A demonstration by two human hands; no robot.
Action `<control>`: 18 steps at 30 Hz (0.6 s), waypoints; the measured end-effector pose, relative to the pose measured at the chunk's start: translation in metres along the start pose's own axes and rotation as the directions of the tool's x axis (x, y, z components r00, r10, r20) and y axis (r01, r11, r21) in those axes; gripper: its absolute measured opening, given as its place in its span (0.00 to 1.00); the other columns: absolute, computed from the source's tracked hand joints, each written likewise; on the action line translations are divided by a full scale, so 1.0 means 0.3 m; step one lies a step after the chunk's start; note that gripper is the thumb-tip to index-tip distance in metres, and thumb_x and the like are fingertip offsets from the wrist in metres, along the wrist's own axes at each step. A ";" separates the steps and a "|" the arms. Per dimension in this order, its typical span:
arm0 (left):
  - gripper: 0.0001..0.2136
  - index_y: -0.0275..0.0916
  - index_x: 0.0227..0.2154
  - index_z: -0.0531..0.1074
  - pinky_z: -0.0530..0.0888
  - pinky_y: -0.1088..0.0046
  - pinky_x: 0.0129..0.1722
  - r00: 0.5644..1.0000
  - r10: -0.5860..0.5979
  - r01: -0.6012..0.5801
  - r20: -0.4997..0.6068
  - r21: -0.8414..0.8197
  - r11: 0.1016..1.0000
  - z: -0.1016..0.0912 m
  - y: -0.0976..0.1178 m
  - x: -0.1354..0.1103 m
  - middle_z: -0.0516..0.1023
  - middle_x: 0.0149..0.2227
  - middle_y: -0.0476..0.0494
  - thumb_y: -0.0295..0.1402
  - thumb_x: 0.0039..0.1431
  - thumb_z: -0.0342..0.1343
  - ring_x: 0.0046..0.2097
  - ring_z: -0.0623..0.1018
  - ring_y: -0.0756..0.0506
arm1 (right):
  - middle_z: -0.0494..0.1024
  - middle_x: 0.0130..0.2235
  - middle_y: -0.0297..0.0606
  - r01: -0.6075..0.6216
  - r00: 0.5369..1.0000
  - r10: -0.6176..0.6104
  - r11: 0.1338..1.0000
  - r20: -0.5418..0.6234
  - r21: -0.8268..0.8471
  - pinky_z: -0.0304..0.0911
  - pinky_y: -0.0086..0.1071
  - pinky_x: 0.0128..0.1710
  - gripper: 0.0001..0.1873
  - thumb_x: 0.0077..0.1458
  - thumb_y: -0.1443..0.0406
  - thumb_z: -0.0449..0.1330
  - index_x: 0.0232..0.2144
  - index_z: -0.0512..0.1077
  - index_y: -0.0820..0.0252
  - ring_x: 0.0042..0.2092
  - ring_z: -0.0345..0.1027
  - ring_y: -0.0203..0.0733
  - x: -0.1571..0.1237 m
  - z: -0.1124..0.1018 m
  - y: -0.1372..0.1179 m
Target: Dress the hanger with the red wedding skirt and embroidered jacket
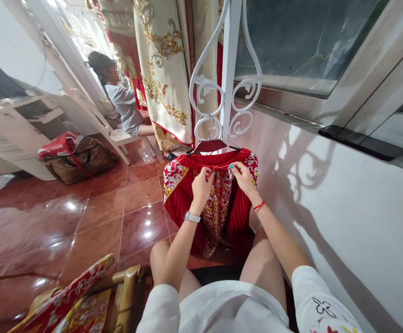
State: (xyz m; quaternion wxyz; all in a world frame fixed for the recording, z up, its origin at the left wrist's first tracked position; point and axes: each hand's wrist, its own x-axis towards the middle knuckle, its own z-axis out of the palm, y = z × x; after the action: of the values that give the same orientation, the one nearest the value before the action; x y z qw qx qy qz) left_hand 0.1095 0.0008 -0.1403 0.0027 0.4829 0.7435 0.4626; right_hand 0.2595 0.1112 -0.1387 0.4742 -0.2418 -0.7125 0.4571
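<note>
A red pleated skirt (238, 206) with gold and white embroidered panels hangs in front of my knees. It is clipped at the waist to a dark red hanger (210, 146), whose hook catches on white metal scrollwork. My left hand (201, 187), with a watch at the wrist, pinches a thin red cord at the middle of the waistband. On the cord's other side, my right hand (243, 178) is closed in a pinch too, fingertips on the red cord near the waistband. The cord's exact path between the fingers is too small to make out.
Cream and gold costumes (163, 60) hang on the white metal rack (229, 69). A person (125, 104) sits beyond them. A brown bag (79, 159) lies on the tiles. Bamboo furniture (128, 296) with embroidered red cloth stands at lower left; a white wall (354, 208) is close on my right.
</note>
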 end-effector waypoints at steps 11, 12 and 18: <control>0.17 0.43 0.48 0.72 0.69 0.62 0.51 0.946 0.248 -0.214 -0.211 0.171 0.962 -0.116 0.002 0.041 0.77 0.45 0.41 0.24 0.56 0.55 0.51 0.72 0.40 | 0.79 0.45 0.40 0.224 0.939 -0.323 0.834 -0.116 -0.503 0.64 0.45 0.52 0.13 0.63 0.58 0.56 0.46 0.75 0.53 0.47 0.68 0.47 0.004 -0.112 -0.013; 0.19 0.42 0.50 0.71 0.67 0.61 0.55 0.930 0.273 -0.248 -0.245 0.129 0.960 -0.141 -0.015 0.058 0.75 0.50 0.40 0.25 0.55 0.57 0.54 0.70 0.40 | 0.77 0.50 0.41 0.208 0.931 -0.323 0.852 -0.171 -0.480 0.63 0.46 0.55 0.16 0.61 0.59 0.57 0.50 0.73 0.53 0.51 0.67 0.48 0.013 -0.131 -0.005; 0.13 0.36 0.40 0.73 0.69 0.70 0.41 1.000 0.010 -0.012 -0.018 -0.110 0.994 -0.305 -0.207 0.229 0.75 0.35 0.44 0.40 0.61 0.51 0.38 0.72 0.45 | 0.77 0.52 0.44 0.123 0.968 -0.215 0.856 -0.131 -0.502 0.60 0.48 0.60 0.20 0.55 0.67 0.58 0.51 0.73 0.55 0.55 0.68 0.51 0.106 -0.222 0.068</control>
State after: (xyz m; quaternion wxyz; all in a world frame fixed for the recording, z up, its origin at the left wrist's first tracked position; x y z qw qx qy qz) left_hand -0.0126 -0.0189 -0.1005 0.0202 0.4818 0.7143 0.5073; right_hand 0.3036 0.1735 -0.1336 0.4993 -0.3310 -0.7768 0.1941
